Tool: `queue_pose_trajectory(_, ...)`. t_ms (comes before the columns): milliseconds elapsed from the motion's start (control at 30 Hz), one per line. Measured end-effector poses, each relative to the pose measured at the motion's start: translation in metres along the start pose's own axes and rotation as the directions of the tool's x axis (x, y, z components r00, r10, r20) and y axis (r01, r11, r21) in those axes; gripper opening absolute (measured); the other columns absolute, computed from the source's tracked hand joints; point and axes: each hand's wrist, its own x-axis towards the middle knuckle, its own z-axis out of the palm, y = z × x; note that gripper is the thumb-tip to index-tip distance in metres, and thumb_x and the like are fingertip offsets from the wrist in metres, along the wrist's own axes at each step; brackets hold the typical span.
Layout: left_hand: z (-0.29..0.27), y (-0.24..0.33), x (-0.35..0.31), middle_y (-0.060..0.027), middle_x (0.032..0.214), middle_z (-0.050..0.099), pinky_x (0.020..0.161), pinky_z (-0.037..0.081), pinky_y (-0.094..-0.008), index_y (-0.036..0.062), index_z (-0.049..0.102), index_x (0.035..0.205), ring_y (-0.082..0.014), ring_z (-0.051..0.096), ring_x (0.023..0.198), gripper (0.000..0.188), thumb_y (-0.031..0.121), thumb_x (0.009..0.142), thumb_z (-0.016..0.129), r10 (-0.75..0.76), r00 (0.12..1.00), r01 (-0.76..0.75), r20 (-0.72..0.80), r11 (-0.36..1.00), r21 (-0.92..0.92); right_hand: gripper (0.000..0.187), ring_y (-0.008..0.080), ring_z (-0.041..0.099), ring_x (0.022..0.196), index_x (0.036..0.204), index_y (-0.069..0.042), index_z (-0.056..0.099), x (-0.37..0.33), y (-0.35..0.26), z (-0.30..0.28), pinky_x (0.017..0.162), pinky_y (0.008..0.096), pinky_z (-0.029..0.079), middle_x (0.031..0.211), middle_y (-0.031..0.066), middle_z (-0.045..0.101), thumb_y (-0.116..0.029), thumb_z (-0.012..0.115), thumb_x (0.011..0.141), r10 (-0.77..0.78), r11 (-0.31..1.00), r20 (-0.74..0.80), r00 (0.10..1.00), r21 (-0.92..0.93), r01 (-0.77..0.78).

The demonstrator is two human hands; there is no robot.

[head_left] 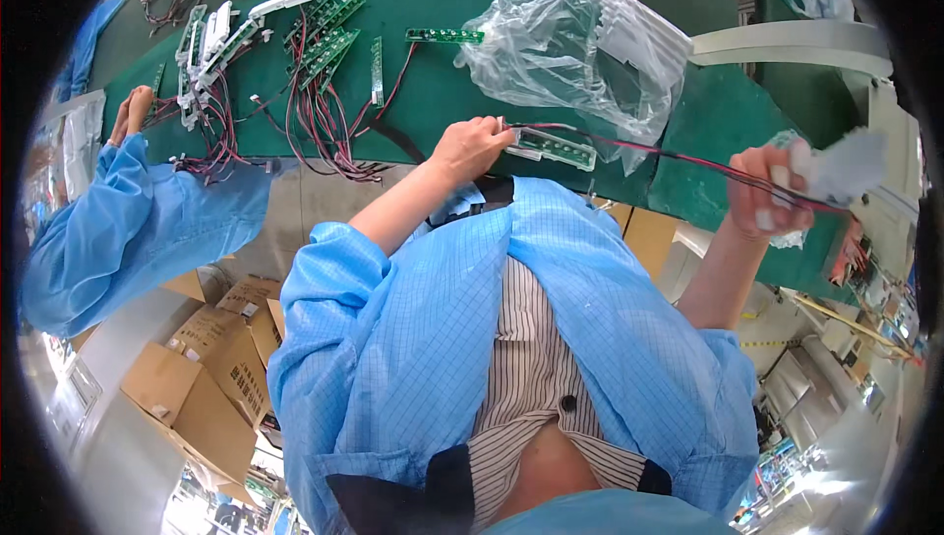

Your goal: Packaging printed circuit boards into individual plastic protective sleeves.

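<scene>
My left hand (472, 149) is closed in a pinch at one end of a red-and-black wire cable (644, 148). Close by its fingertips lies a narrow green circuit board (556, 149) with a white part along it, near the table's front edge. Off to the right, my right hand (762, 191) is wrapped round the same cable, which stretches between both hands. White covers sit on some of its fingers. A whitish sheet-like thing (848, 167) shows blurred beside that hand; whether the hand holds it I cannot make out.
A clear plastic bag (551, 53) with white parts lies on the green table mat (433, 92). Several green boards (324, 58) with wires and white housings (211, 38) are piled left. A co-worker's hand (133, 114) rests at far left. Cardboard boxes (202, 378) stand below.
</scene>
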Motion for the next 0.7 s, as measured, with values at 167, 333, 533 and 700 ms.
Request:
queue_pose_trajectory(167, -0.121, -0.016, -0.011, -0.0080, 0.069, 0.062, 0.057, 0.045, -0.0285, 0.0045, 0.063, 0.090, -0.0158, 0.056, 0.059, 0.017, 0.017, 0.080, 0.058, -0.181, 0.906, 0.393, 0.382, 0.694, -0.603, 0.029, 0.0072, 0.048, 0.038, 0.085, 0.000, 0.052, -0.009, -0.046, -0.013, 0.033, 0.0192, 0.039, 0.055, 0.0009, 0.054, -0.012, 0.070, 0.066, -0.246, 0.899, 0.025, 0.969, 0.381, 0.218)
queue_pose_trajectory(333, -0.277, -0.110, -0.055, -0.0039, 0.068, 0.056, 0.047, 0.039, -0.0241, 0.0039, 0.063, 0.086, -0.0071, 0.048, 0.054, 0.020, 0.020, 0.084, 0.052, -0.716, 0.693, 0.693, 0.078, 0.634, -0.344, 0.045, 0.0092, 0.046, 0.048, 0.114, 0.003, 0.046, -0.033, -0.034, -0.014, 0.039, 0.0195, 0.035, 0.070, 0.0040, 0.052, -0.009, 0.060, 0.073, -0.122, 0.851, -0.479, 0.869, -0.501, -0.157)
queue_pose_trajectory(533, -0.346, -0.235, -0.105, -0.0049, 0.069, 0.057, 0.057, 0.043, -0.0284, 0.0050, 0.062, 0.090, -0.0137, 0.053, 0.062, 0.024, 0.022, 0.087, 0.045, -0.716, 0.618, 0.710, -0.324, 0.686, -0.162, 0.049, 0.0122, 0.053, 0.054, 0.116, 0.001, 0.042, 0.024, 0.085, 0.037, 0.045, 0.0242, 0.041, 0.078, 0.0086, 0.056, -0.011, 0.061, 0.073, 0.376, 0.538, -0.511, 0.773, -0.559, -0.631)
queue_pose_trajectory(700, -0.281, -0.368, -0.147, -0.0164, 0.090, 0.062, 0.068, 0.046, -0.0370, 0.0088, 0.057, 0.103, -0.0310, 0.060, 0.082, 0.034, 0.034, 0.086, 0.042, -0.769, 0.516, 0.849, -0.378, 0.399, 0.347, 0.048, 0.0110, 0.054, 0.060, 0.122, -0.003, 0.037, 0.044, 0.138, 0.017, 0.049, 0.0232, 0.044, 0.093, 0.0100, 0.057, -0.017, 0.055, 0.081, 0.603, 0.547, -0.342, 0.721, -0.481, -0.685)
